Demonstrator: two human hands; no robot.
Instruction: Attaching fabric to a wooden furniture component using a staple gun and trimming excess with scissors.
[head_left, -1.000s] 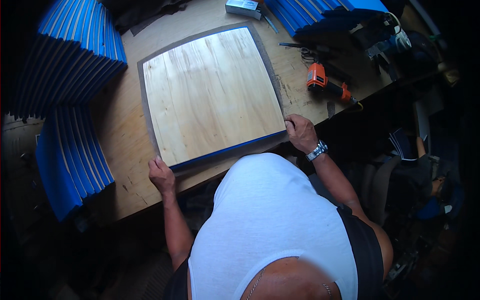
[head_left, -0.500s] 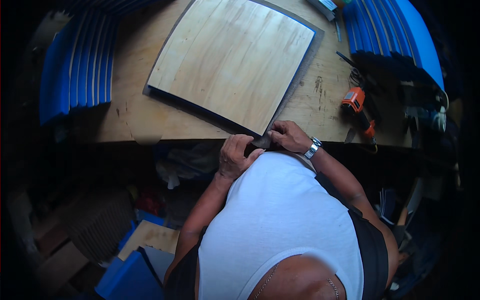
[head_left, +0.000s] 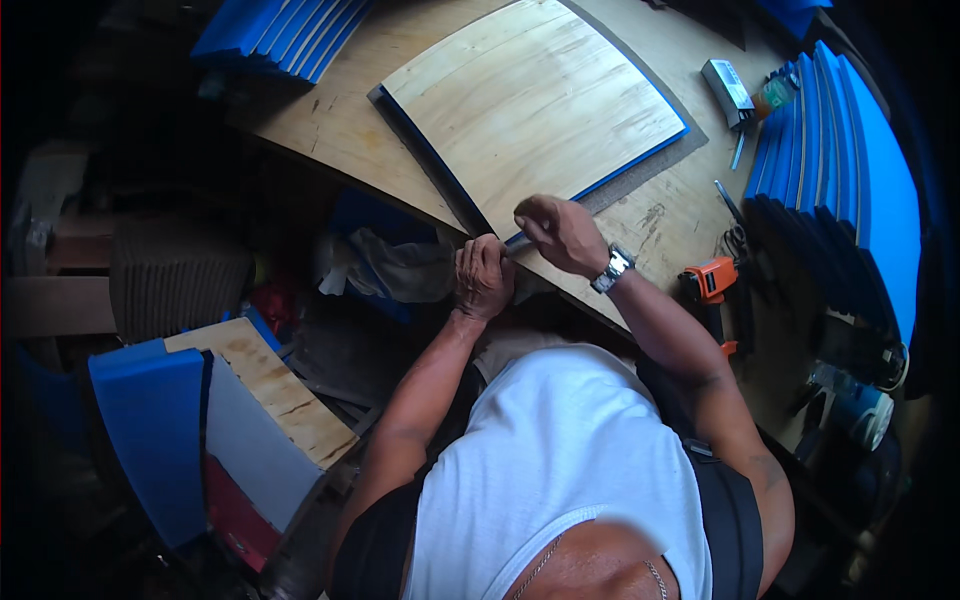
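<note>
A square light plywood board (head_left: 530, 110) with blue edging lies on grey fabric (head_left: 660, 157) at the front edge of the wooden workbench (head_left: 310, 110), one corner pointing toward me. My left hand (head_left: 483, 275) is closed over that corner, fingers curled at the edge; it seems to grip the board's corner or the fabric, which I cannot tell apart there. My right hand (head_left: 560, 235), with a steel watch, is raised just right of the same corner, fingers curled in; whether anything is between them is hidden.
Stacks of blue padded panels (head_left: 875, 210) stand right and back left. An orange-and-black pneumatic gun (head_left: 712, 280) lies by my right arm, near scissors (head_left: 735, 240) and a small box (head_left: 728, 92). Blue pieces (head_left: 145, 430) and a wood sheet (head_left: 260, 385) sit low at left.
Both hands have moved from the board's near side to one corner, the board now seen turned diagonally. Since half a second ago my right hand has lifted and my left has closed at the corner.
</note>
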